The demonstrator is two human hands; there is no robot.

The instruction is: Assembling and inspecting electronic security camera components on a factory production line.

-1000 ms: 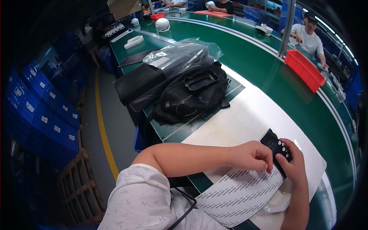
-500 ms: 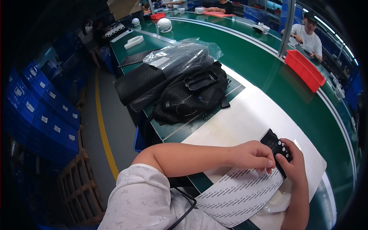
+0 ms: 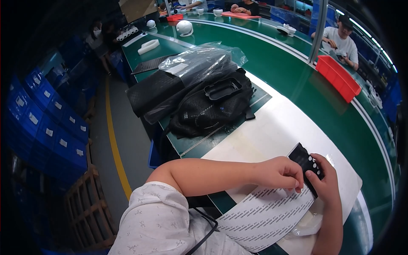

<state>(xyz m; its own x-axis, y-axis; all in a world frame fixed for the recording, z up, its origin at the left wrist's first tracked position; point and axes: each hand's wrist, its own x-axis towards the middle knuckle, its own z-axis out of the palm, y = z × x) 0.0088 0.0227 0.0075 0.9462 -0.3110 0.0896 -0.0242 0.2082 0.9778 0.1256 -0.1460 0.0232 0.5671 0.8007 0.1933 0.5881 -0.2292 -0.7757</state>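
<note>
My right hand (image 3: 326, 180) grips a black piece with white round spots (image 3: 302, 158), its thumb on top. My left hand (image 3: 278, 172) is closed with curled fingers, its fingertips over the lower left side of that piece. Whether something small is between those fingertips is hidden. Below both hands, a white sheet with rows of dark print (image 3: 265, 219) curves down toward my lap, its upper end meeting the black piece. A clear plastic wrapper (image 3: 308, 225) lies beside the sheet, next to my right forearm. A pale board (image 3: 272, 123) is under my hands.
A black mesh bag (image 3: 204, 112) with a black oval frame (image 3: 223, 89) on it lies ahead, beside clear plastic bags (image 3: 199, 61). A red bin (image 3: 338, 78) stands beyond the green belt (image 3: 272, 63), near a co-worker (image 3: 340, 42). Blue crates (image 3: 51, 119) are stacked left.
My left fingers have shifted only slightly; the right hand keeps its hold. The white dome on the belt has moved a little to the right. Co-workers' hands have moved.
</note>
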